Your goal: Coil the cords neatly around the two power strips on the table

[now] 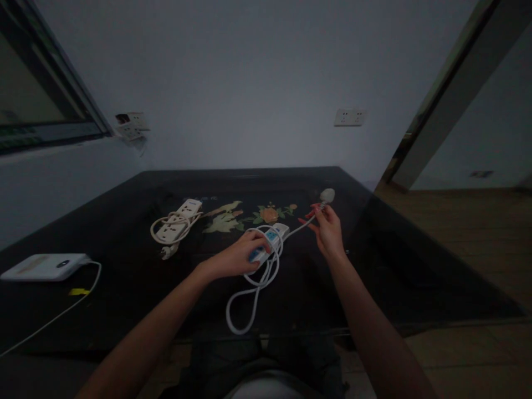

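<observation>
Under the left hand [246, 252], the power strip [273, 235] lies partly hidden.

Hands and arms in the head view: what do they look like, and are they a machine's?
They are human. The left hand and right hand show no gloves; the left forearm and right forearm show no sleeves, watch or bracelet. The right hand's fingertips show red, perhaps nail polish; the picture is too dim to be sure.

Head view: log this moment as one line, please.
left hand: on white power strip | right hand: pinching white cord near plug | nearby: beige strip, beige cord looped across | surface: dark table
</observation>
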Available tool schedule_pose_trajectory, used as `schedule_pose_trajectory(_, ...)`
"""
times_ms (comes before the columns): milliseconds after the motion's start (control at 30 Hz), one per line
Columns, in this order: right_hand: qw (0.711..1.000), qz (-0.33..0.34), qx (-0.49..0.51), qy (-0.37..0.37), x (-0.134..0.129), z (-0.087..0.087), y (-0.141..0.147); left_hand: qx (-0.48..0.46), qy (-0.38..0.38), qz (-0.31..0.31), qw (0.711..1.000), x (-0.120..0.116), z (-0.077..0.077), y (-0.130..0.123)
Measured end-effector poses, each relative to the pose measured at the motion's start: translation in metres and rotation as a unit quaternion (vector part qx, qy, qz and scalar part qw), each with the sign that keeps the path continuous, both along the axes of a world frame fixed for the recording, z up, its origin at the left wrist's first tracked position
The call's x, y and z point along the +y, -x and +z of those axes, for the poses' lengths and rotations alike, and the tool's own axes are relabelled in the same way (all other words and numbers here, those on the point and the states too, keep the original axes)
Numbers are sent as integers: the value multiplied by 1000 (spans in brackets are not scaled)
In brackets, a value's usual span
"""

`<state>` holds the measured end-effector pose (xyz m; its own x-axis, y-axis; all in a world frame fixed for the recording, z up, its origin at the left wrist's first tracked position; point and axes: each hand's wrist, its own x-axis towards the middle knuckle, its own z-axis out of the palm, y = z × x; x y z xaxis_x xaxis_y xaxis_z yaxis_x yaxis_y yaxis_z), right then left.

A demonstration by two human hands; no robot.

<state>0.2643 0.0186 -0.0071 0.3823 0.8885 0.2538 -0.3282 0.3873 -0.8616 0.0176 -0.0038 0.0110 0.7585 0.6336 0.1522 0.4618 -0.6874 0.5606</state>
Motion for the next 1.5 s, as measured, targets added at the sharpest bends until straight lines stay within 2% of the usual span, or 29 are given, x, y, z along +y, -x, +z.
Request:
schedule_pose_trajectory(100, 1000, 13, -17, 14, 0, -3, 2, 18, 16, -38, 999, 7, 5, 18)
schedule_pose_trajectory(233, 996, 25, -62, 58, -1, -4, 5, 33, -11, 0, 999, 1, 6, 38)
schedule_pose_trajectory(400, 993, 29, -86, 79, -14, 0, 2, 6, -125, 84, 989, -37, 4, 43)
schedule_pose_trajectory(467, 992, 30, -91, 81, -24, 1, -1, 1, -128, 101, 987, -55, 1, 36)
schedule_pose_trajectory(533, 991, 37, -89, 90, -35, 0, -5, 0, -105, 115, 988, -70, -7, 26)
schedule_pose_trajectory(600, 990, 50, -86, 104, -43, -3, -9, -6, -85, 157, 984, -78, -20, 15)
schedule_pose_trajectory(700, 987, 59, -88, 122, -50, -11, -12, -16, -76, 230, 970, -80, -42, 0)
schedule_pose_trajectory(800, 988, 52, -61, 132, -53, -16, -13, -23, -75, 261, 962, -75, -55, -12)
schedule_pose_trajectory(967, 991, 35, 14, 130, -60, -22, -9, -48, -49, 263, 962, -75, -52, -30)
schedule_pose_trajectory(1167, 990, 11, 69, 126, -60, -28, -6, -120, 72, 257, 956, -76, -54, -44)
schedule_pose_trajectory(1367, 992, 11, 48, 113, -59, -30, -5, -201, 147, 208, 946, -70, -49, -39)
schedule_pose_trajectory(1500, 994, 3, 11, 106, -60, -29, -5, -273, 202, 184, 922, -65, -43, -29)
